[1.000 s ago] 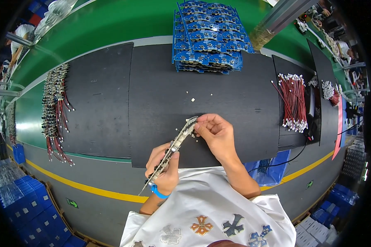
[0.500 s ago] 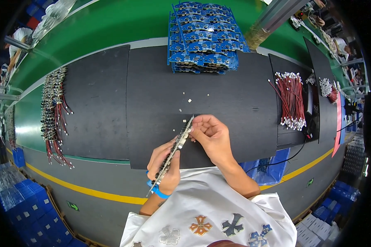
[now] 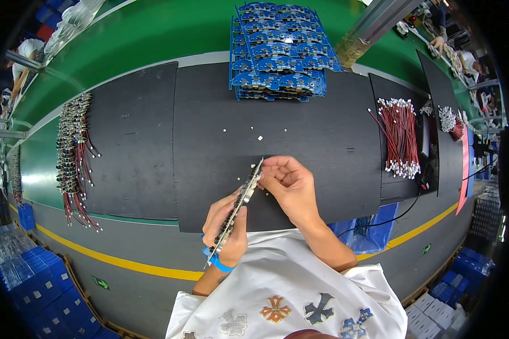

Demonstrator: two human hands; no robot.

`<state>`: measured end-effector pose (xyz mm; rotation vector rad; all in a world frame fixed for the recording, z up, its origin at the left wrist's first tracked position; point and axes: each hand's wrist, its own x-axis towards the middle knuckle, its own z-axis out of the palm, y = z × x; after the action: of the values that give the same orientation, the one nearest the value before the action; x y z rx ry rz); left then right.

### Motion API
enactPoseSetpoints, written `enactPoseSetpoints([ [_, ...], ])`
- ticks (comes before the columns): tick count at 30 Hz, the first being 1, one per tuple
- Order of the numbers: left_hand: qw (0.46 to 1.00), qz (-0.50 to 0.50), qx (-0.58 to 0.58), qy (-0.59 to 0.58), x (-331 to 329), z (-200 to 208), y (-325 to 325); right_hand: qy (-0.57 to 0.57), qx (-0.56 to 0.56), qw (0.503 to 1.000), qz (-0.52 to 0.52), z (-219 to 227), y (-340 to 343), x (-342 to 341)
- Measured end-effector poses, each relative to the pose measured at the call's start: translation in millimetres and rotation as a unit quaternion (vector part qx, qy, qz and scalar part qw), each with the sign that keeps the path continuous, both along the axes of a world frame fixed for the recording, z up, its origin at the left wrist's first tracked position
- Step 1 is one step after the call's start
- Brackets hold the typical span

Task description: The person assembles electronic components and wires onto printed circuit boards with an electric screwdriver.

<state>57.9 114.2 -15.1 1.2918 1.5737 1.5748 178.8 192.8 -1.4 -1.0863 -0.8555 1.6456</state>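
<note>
My left hand [image 3: 227,229] grips a narrow circuit board [image 3: 236,210], held on edge and slanting up to the right. Dark and pale parts line its faces. At the board's upper end, my right hand [image 3: 290,183] is closed with thumb and curled fingers against it; the exact contact is partly hidden. Small whitish pieces lie scattered on the black mat [image 3: 322,141] beyond my hands, among them one square piece [image 3: 260,138] and another farther left [image 3: 224,130].
A tall stack of blue circuit boards [image 3: 280,56] stands at the back. Red wires with white connectors [image 3: 400,138] lie to the right. Rows of boards with red leads [image 3: 74,147] are on the left. A metal post [image 3: 373,34] rises at the back right.
A small whitish piece just beyond the board is gone from its spot, and one now lies farther left. The board has tilted slightly; both hands stay nearly in place.
</note>
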Motion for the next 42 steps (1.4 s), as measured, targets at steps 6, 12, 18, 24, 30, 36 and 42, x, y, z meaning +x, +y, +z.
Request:
enactPoseSetpoints([
  [6,1.000,0.006,0.014,-0.004,0.2,1.5,0.9,0.014,-0.024,0.999,0.031,-0.2,1.4,5.2],
  [12,1.000,0.000,0.017,0.004,-0.5,1.1,1.5,0.005,-0.023,1.000,0.000,3.5,2.6,3.6],
  [18,1.000,-0.012,0.017,0.005,-1.2,4.2,2.5,-0.016,-0.018,1.000,0.006,0.3,1.4,4.7],
  [24,0.998,-0.008,0.058,0.019,3.7,8.4,8.2,-0.013,-0.008,1.000,-0.002,-0.3,-0.1,5.3],
  [30,0.998,0.012,0.053,0.014,5.0,7.5,7.7,-0.034,-0.006,0.999,0.004,1.3,-1.2,6.0],
  [36,0.998,-0.005,0.047,0.028,2.9,10.1,8.4,0.068,-0.009,0.998,-0.001,10.1,-2.1,3.1],
  [42,0.998,0.005,0.050,0.034,5.0,9.5,11.3,0.073,-0.037,0.996,0.026,6.1,0.0,4.2],
])
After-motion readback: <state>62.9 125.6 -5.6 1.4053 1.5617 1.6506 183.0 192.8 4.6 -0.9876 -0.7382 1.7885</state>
